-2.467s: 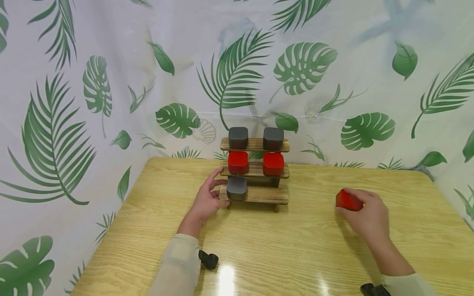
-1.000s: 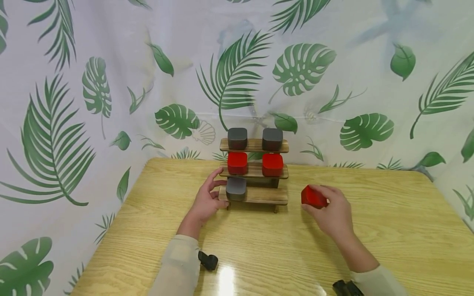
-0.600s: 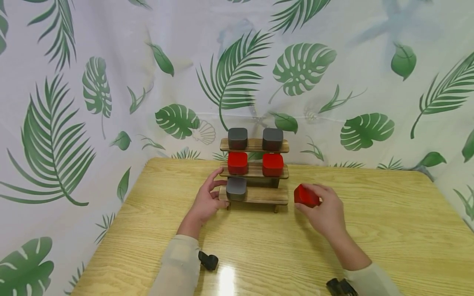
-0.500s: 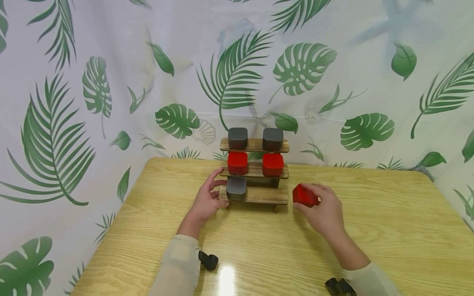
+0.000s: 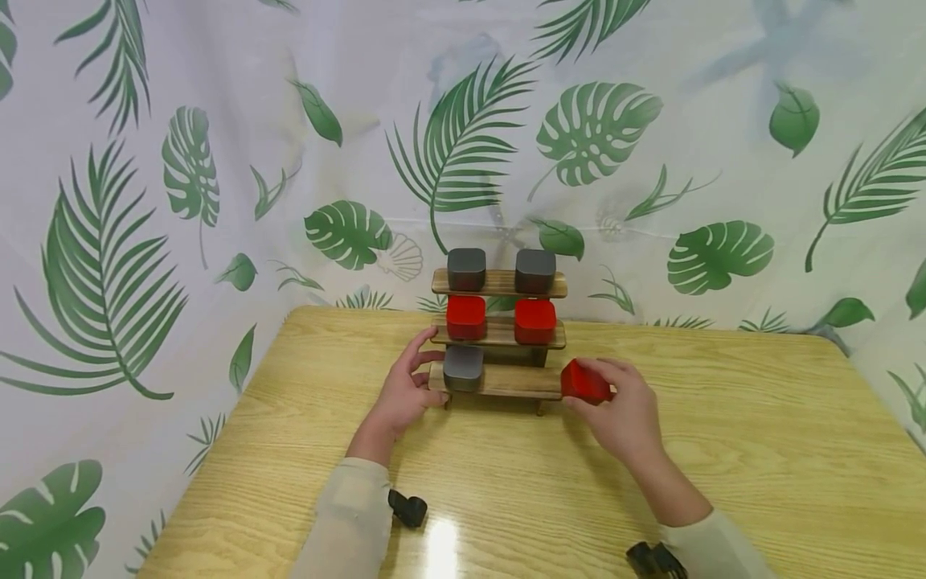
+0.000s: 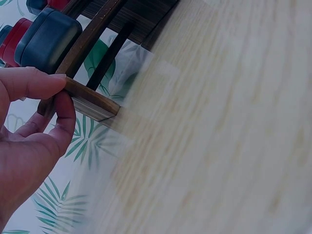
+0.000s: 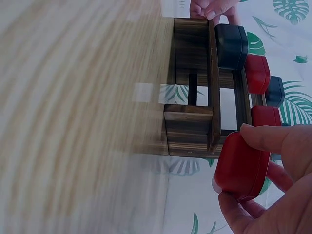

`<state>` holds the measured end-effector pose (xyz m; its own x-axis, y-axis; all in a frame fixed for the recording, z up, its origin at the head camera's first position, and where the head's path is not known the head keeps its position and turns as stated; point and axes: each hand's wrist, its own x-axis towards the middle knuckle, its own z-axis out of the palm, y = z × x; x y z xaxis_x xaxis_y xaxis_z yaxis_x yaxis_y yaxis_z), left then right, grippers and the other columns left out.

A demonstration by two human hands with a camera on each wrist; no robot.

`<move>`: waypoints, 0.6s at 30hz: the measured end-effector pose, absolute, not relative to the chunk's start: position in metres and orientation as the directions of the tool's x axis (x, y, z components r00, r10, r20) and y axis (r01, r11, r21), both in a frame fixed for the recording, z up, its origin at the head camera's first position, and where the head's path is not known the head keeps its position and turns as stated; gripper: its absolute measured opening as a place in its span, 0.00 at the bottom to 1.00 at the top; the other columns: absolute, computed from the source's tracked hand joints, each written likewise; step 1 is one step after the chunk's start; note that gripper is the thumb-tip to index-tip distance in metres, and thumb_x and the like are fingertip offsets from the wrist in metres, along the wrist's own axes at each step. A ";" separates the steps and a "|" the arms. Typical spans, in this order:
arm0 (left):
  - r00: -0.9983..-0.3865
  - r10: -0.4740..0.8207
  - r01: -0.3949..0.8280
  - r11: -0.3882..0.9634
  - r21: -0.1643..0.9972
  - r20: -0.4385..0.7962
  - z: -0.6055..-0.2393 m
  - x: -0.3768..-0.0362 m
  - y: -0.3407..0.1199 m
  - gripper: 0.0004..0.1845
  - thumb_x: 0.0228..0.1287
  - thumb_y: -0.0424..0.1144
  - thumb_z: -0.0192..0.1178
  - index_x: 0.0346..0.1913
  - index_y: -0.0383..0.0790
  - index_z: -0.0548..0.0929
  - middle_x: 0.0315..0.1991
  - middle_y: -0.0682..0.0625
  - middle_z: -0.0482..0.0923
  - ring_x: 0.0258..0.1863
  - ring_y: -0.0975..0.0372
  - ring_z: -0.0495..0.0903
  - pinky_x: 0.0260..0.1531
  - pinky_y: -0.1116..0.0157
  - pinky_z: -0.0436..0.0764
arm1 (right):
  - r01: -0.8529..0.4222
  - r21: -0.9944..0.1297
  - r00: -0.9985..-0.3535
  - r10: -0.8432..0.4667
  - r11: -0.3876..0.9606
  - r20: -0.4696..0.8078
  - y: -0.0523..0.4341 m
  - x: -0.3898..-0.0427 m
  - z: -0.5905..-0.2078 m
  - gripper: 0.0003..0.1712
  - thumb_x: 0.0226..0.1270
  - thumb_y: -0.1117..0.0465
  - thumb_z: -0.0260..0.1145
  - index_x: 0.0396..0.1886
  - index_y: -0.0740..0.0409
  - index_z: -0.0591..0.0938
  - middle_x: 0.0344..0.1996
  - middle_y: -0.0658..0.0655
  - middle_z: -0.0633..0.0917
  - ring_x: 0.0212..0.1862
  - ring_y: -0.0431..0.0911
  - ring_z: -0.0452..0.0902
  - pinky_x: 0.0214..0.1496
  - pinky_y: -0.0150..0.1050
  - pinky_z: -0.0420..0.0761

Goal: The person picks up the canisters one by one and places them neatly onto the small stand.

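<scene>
A three-tier wooden display stand (image 5: pixel 510 383) stands at the back of the table. My left hand (image 5: pixel 407 392) grips the left end of its lowest shelf; in the left wrist view the thumb and fingers (image 6: pixel 41 84) pinch the board's corner. My right hand (image 5: pixel 625 410) holds a small red rounded box (image 5: pixel 584 383) between thumb and fingers, tilted, right at the lowest shelf's right end. On that shelf's left side sits a dark grey box (image 5: pixel 463 368). The middle shelf bears two red boxes (image 5: pixel 535 320), the top shelf two dark grey boxes (image 5: pixel 535 270).
The stand rests on a light wood-grain table (image 5: pixel 499 482), close to its back edge. Behind and to the left hangs a white cloth (image 5: pixel 347 161) printed with green leaves. Black wrist cameras (image 5: pixel 408 508) are strapped at both sleeves, low over the table.
My right hand has carried the red box leftwards from the right side of the table to the lowest shelf's right end. My left hand has kept its place on the stand.
</scene>
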<state>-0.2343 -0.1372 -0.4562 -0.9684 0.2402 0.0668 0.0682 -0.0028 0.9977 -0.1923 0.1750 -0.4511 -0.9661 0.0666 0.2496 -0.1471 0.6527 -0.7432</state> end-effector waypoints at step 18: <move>-0.968 0.245 0.051 -0.017 0.999 0.054 -0.456 -0.234 -0.137 0.54 0.46 0.09 0.59 0.78 0.47 0.59 0.64 0.36 0.70 0.46 0.42 0.74 0.35 0.61 0.73 | -0.134 -0.746 -0.975 0.048 0.653 0.217 0.160 -0.198 -0.451 0.32 0.56 0.63 0.78 0.62 0.56 0.82 0.61 0.66 0.74 0.59 0.65 0.70 0.49 0.58 0.80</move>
<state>-0.2344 -0.1375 -0.4559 -0.9680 0.2451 0.0540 0.0514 -0.0171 0.9985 -0.1977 0.1599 -0.4513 -0.9750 0.0479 0.2170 -0.1340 0.6526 -0.7458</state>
